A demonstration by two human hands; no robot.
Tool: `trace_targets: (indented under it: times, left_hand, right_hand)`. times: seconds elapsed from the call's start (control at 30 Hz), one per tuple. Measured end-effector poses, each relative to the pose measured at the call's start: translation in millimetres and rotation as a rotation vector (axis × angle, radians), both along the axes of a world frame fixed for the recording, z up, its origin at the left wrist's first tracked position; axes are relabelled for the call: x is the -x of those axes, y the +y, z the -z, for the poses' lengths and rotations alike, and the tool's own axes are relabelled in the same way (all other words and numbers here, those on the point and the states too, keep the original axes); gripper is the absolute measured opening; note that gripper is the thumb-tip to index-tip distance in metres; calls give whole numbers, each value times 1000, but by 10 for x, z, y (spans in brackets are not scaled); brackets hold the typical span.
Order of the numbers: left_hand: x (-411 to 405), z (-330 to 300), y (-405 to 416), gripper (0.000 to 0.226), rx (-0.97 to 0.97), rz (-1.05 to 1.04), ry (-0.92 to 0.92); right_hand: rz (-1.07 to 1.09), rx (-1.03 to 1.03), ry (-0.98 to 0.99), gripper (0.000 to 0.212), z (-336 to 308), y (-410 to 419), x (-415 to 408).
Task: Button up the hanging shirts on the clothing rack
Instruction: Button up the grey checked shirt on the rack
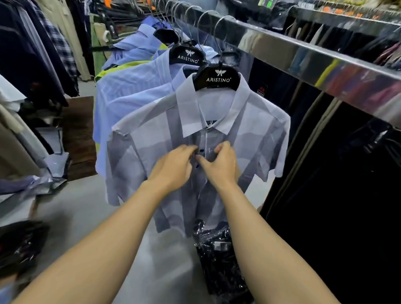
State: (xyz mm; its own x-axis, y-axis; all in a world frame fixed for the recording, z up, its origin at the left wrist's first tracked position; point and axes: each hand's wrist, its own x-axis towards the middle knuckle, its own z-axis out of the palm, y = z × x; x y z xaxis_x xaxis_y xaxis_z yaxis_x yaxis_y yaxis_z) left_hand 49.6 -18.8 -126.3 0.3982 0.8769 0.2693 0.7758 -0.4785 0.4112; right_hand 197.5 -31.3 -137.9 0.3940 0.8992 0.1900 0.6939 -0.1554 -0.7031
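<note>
Blue shirts (132,86) are hanging at the left on the clothing rack (305,55). In front of them the grey checked shirt (258,131) is hanging from a black hanger (217,78). The left hand (175,169) is pinching the shirt's placket with curled fingers, and the right hand (220,164) is pinching it just beside a dark button (201,151). A plastic-wrapped dark bundle (220,256) is lying on the floor below.

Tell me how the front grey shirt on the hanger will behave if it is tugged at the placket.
The shirt looks thin and floppy, so it will likely bunch. Hung from one hook on the rail, it may swing. Both hands, left hand and right hand, pinching probably steady it.
</note>
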Motion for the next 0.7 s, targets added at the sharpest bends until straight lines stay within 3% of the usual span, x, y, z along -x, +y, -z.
trace_targets:
  times: [0.13,0.23,0.37,0.7]
  left_hand:
    - [-42,58,106,52,35,-81,-26]
    - [-123,69,162,38,23,-111,-185]
    - [-253,56,237,25,88,-236,-441]
    - [-441,16,299,15,256,-375,-690]
  right_hand:
    - [16,-41,-11,25,-53,135,50]
    - [-19,-26,58,11,-59,207,58]
    - [12,-60,207,8,-6,171,58]
    - [144,-95,292,13,37,-88,153]
